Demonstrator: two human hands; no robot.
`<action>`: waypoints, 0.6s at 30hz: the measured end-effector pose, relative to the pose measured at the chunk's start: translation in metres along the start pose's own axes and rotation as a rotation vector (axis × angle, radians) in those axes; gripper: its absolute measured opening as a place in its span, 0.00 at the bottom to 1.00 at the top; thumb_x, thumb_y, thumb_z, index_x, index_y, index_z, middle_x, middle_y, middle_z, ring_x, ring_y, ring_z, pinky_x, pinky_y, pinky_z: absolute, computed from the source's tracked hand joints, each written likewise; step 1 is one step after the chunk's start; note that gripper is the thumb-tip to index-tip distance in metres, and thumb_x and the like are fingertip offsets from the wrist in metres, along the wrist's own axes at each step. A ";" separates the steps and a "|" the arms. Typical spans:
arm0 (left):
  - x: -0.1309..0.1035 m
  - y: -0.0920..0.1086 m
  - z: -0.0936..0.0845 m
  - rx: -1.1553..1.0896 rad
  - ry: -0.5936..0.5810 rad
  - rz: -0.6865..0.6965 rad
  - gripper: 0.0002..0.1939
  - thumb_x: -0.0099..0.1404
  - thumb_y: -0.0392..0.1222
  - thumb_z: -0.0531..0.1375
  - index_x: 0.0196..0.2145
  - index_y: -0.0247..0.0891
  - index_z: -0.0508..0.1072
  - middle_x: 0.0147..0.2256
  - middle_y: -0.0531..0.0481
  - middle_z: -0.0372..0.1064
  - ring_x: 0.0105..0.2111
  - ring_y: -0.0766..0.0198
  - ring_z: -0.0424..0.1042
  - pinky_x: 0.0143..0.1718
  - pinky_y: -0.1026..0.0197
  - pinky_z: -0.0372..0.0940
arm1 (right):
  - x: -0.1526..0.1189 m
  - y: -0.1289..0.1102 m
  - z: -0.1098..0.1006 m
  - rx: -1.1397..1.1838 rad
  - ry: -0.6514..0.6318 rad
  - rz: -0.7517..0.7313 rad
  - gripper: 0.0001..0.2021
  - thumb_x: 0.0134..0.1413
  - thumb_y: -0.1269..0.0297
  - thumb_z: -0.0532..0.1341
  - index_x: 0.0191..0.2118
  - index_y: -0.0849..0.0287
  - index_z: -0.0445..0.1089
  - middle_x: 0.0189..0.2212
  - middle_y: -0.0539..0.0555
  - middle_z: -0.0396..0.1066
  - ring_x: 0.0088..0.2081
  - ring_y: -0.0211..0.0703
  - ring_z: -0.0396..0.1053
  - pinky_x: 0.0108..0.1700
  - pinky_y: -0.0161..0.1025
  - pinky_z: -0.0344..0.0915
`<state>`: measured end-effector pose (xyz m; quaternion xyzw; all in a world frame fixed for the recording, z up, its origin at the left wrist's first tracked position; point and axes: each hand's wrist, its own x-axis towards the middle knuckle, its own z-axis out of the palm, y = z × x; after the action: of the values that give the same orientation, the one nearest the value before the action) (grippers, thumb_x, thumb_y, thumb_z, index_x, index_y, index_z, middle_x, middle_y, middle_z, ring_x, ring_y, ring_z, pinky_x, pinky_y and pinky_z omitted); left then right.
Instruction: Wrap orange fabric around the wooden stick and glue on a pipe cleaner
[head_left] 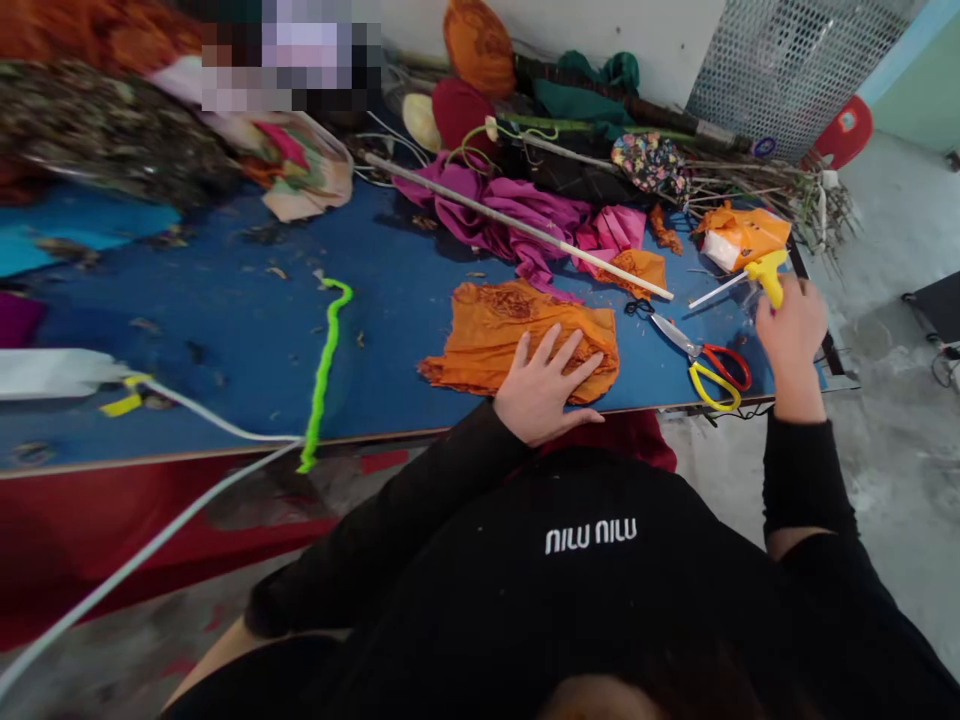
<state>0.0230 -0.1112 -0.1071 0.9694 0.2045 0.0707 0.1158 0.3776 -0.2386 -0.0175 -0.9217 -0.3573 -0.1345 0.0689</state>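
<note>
Two hands: left hand (546,388) released, fingers spread flat; right hand (796,325) grasping the yellow-handled tool (768,275).
Orange cloth (487,335): under the left hand, on the blue counter (390,350) (edges ragged).
Scissors (699,352): between the hands, one handle loop red, one yellow.
Pale rod (525,228): beyond the orange cloth, slanting across purple fabric (544,212).
Green strip (324,370): over the counter's front edge.

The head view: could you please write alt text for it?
A left hand lies flat on orange cloth on a blue table; the right hand holds a yellow-handled tool near scissors. Purple fabric and twigs lie behind.
</note>
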 end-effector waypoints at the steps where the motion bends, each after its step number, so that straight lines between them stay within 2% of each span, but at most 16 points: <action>1: 0.001 0.001 -0.002 0.001 -0.011 -0.008 0.47 0.66 0.68 0.70 0.74 0.43 0.67 0.76 0.30 0.53 0.76 0.22 0.51 0.71 0.16 0.49 | 0.018 0.003 0.003 -0.031 -0.018 0.042 0.25 0.63 0.68 0.59 0.64 0.68 0.70 0.59 0.74 0.72 0.58 0.65 0.71 0.55 0.52 0.66; 4: 0.004 0.004 -0.006 -0.004 -0.032 -0.016 0.49 0.65 0.70 0.69 0.75 0.43 0.66 0.76 0.30 0.51 0.76 0.22 0.50 0.72 0.16 0.48 | 0.060 0.005 0.010 -0.063 -0.204 0.127 0.21 0.62 0.69 0.62 0.59 0.69 0.74 0.54 0.73 0.73 0.52 0.59 0.71 0.51 0.48 0.61; 6: 0.005 0.005 -0.006 -0.009 -0.037 -0.013 0.50 0.66 0.71 0.68 0.75 0.42 0.65 0.77 0.30 0.50 0.76 0.23 0.49 0.72 0.17 0.46 | 0.075 0.004 0.012 -0.072 -0.247 0.149 0.21 0.61 0.66 0.64 0.56 0.71 0.75 0.51 0.73 0.73 0.48 0.57 0.71 0.47 0.49 0.58; 8: 0.006 0.005 -0.004 -0.015 -0.035 -0.010 0.50 0.66 0.72 0.67 0.76 0.42 0.64 0.77 0.30 0.50 0.77 0.23 0.49 0.73 0.17 0.46 | 0.082 0.001 0.014 -0.079 -0.234 0.150 0.23 0.58 0.64 0.68 0.56 0.74 0.74 0.49 0.75 0.72 0.47 0.58 0.71 0.45 0.50 0.56; 11: 0.007 0.005 0.000 -0.030 -0.011 -0.004 0.50 0.66 0.72 0.67 0.75 0.42 0.64 0.77 0.30 0.51 0.76 0.23 0.49 0.73 0.18 0.46 | 0.085 -0.001 0.019 -0.058 -0.113 0.155 0.26 0.51 0.67 0.72 0.54 0.73 0.71 0.49 0.75 0.70 0.50 0.60 0.72 0.45 0.51 0.55; 13: 0.007 0.004 0.002 -0.032 0.026 -0.001 0.50 0.65 0.72 0.68 0.75 0.43 0.65 0.76 0.30 0.52 0.76 0.23 0.50 0.73 0.18 0.47 | 0.085 0.003 0.022 -0.007 0.023 0.181 0.24 0.46 0.71 0.73 0.50 0.65 0.69 0.48 0.73 0.70 0.51 0.63 0.72 0.46 0.52 0.56; 16: 0.002 0.004 0.003 -0.020 0.131 0.046 0.52 0.66 0.72 0.68 0.76 0.40 0.63 0.76 0.29 0.53 0.76 0.26 0.53 0.74 0.23 0.48 | 0.084 0.020 0.022 0.081 0.249 0.249 0.23 0.44 0.76 0.71 0.41 0.52 0.60 0.44 0.66 0.70 0.49 0.64 0.74 0.45 0.54 0.60; 18: -0.004 0.001 0.004 -0.015 0.207 0.103 0.50 0.69 0.70 0.66 0.76 0.37 0.62 0.75 0.28 0.56 0.76 0.32 0.55 0.76 0.29 0.49 | 0.080 0.036 0.019 0.171 0.390 0.200 0.24 0.46 0.76 0.68 0.38 0.48 0.53 0.40 0.62 0.69 0.46 0.63 0.75 0.44 0.56 0.63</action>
<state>0.0204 -0.1149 -0.1105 0.9652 0.1648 0.1780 0.0974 0.4622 -0.2102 -0.0129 -0.9000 -0.2543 -0.2716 0.2273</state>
